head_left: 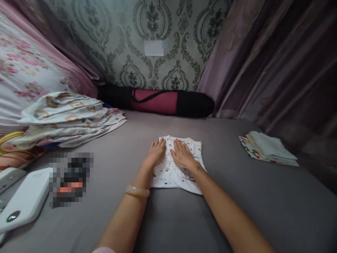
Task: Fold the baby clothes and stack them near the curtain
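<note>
A small white printed garment [165, 175] lies flat on the grey bed sheet [168, 218], with its sides folded inward and a neckline at the far edge. Across its left part rests my left hand [157, 153], palm down with the fingers stretched forward. My right hand [181, 154] is flat on the middle of the garment, fingers extended and the thumb pointing left. Both palms press on the cloth, and neither hand grips anything. Some of the print and folds are hidden beneath the hands.
At the left is a heap of patterned clothes [76, 116]. A folded cloth stack [271, 147] lies right. A black and maroon long bag [158, 102] runs along the wall. A white power bank [26, 200] and a blurred-out object [71, 179] sit at the near left.
</note>
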The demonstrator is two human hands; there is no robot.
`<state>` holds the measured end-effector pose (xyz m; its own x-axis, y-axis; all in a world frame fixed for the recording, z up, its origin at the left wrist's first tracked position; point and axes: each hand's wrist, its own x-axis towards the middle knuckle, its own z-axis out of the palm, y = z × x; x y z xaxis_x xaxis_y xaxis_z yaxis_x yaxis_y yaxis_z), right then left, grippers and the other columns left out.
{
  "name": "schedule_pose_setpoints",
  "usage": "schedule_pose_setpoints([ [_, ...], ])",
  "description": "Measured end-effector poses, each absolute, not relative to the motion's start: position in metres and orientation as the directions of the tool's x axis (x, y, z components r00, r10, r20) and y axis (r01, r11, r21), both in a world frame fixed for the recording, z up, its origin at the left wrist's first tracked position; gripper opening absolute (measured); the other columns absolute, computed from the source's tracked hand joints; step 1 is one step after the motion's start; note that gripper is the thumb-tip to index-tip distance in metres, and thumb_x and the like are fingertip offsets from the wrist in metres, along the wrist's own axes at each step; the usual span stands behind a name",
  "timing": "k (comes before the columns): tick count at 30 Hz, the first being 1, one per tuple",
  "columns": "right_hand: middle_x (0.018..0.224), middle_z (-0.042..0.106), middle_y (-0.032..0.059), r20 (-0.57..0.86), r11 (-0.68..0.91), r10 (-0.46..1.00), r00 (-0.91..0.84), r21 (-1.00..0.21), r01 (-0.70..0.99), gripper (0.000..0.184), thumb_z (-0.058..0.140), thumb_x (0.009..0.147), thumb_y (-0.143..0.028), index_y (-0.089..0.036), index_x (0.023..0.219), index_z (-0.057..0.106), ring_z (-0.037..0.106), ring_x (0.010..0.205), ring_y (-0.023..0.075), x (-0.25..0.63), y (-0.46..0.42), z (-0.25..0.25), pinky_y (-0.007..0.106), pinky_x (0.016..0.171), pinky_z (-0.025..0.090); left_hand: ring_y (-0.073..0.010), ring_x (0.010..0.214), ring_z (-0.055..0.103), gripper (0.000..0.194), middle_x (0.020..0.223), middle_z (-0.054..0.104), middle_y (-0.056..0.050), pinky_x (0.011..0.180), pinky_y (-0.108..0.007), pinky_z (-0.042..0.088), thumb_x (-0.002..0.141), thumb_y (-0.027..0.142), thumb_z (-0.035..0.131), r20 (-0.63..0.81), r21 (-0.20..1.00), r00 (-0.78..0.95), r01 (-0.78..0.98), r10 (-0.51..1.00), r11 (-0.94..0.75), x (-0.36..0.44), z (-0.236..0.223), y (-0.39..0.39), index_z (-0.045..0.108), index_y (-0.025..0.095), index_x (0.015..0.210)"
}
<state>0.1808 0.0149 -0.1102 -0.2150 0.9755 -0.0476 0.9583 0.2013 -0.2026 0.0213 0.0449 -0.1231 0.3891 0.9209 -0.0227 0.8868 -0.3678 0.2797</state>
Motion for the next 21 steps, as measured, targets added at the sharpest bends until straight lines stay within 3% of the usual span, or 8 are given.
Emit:
schedule_pose_setpoints([
  [13,0.155,0.014,0.0151,-0.094,0.027,0.995,-0.033,-0.071,0.997,0.069,0.014,0.094,-0.045,-0.001,0.148,0.019,0.008,0.144,0.0251,0.213,0.007,-0.105,0.047,0.114,-0.003,-0.0266,0.143,0.013,0.054,0.156,0.019,-0.005,0.114,-0.051,0.012,0.097,0.038,0.021,-0.078,0.311,0.343,0.901,0.936,-0.304,0.017,-0.119,0.043,0.026,0.018,0.147],
  [21,0.154,0.016,0.0203,-0.051,-0.061,0.997,0.056,-0.112,0.992,0.073,0.02,0.094,-0.048,0.002,0.147,0.02,0.013,0.142,0.0293,0.23,-0.002,-0.11,0.043,0.114,0.01,-0.027,0.143,0.017,0.052,0.155,0.022,-0.006,0.113,-0.052,0.015,0.097,0.038,0.022,-0.045,0.304,0.353,0.896,0.935,-0.323,0.016,-0.118,0.041,0.029,0.021,0.145],
])
